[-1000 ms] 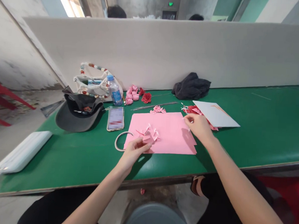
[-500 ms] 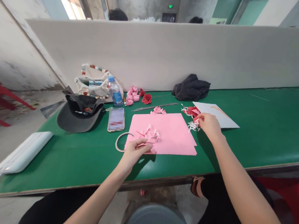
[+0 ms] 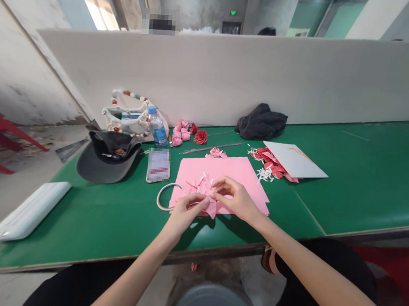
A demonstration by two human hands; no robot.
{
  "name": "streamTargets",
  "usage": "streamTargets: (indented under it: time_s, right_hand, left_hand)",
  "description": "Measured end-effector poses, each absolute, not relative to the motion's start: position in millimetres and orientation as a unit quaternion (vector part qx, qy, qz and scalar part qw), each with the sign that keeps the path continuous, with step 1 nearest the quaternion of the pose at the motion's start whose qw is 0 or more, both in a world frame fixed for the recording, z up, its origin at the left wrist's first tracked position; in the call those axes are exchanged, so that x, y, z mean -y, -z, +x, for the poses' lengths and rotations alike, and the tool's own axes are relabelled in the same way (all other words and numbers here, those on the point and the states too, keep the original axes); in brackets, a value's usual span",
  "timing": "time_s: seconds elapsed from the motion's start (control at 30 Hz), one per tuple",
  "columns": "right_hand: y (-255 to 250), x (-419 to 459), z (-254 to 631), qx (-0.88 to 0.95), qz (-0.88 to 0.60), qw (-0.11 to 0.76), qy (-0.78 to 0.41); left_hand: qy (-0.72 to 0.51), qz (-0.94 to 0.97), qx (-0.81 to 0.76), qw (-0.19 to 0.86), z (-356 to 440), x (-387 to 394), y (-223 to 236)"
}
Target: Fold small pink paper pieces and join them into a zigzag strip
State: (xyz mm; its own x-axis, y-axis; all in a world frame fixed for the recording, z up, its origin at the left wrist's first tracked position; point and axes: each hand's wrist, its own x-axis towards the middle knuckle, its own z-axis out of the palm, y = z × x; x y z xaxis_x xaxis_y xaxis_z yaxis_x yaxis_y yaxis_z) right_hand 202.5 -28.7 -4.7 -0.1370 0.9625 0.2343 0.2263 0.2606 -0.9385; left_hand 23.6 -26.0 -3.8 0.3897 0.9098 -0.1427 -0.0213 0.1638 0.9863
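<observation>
Left to right on a green laminate table [image 3: 361, 190]: a pale round hoop [image 3: 163, 199] lies beside a flat pink paper sheet [image 3: 238, 171], which serves as a backing under the work. The left hand [image 3: 186, 212] and right hand [image 3: 235, 200], fingers curled closed, pinch a cut pink paper piece [image 3: 202, 187] from both sides, holding it steady just over the sheet. Farther right, red paper scraps [image 3: 271, 161] lie partly under a white card [image 3: 294, 161].
</observation>
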Motion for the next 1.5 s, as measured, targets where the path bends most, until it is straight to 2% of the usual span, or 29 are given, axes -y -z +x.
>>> streamTargets:
  time_s: [0.1,0.27,0.4,0.53,0.77,1.2,1.5]
  right_hand:
    - [1.9,29.7,204.4,0.653,-0.454,0.481,-0.37]
    - [-2.5,34.5,202.1,0.713,-0.445,0.491,-0.228]
    - [0.7,34.6,200.9,0.744,-0.43,0.479,-0.177]
    - [3.7,34.8,198.2,0.756,-0.426,0.462,-0.184]
    - [0.0,37.5,198.3,0.736,-0.452,0.431,-0.261]
    - [10.3,34.3,201.2,0.811,-0.426,0.362,-0.171]
    - [3.6,35.5,200.4,0.786,-0.435,0.375,-0.23]
  left_hand:
    - [-0.365,0.543,-0.421,0.628,23.2,25.2,2.9]
    - [-0.369,0.545,-0.417,0.627,22.6,25.4,1.1]
    - [-0.384,0.54,-0.417,0.622,23.4,26.6,0.5]
    - [-0.392,0.557,-0.417,0.602,23.1,26.1,2.4]
    - [-0.379,0.618,-0.401,0.56,20.2,23.6,3.7]
    - [-0.363,0.644,-0.413,0.532,21.4,21.4,12.5]
    - [-0.357,0.648,-0.397,0.543,18.8,20.4,14.1]
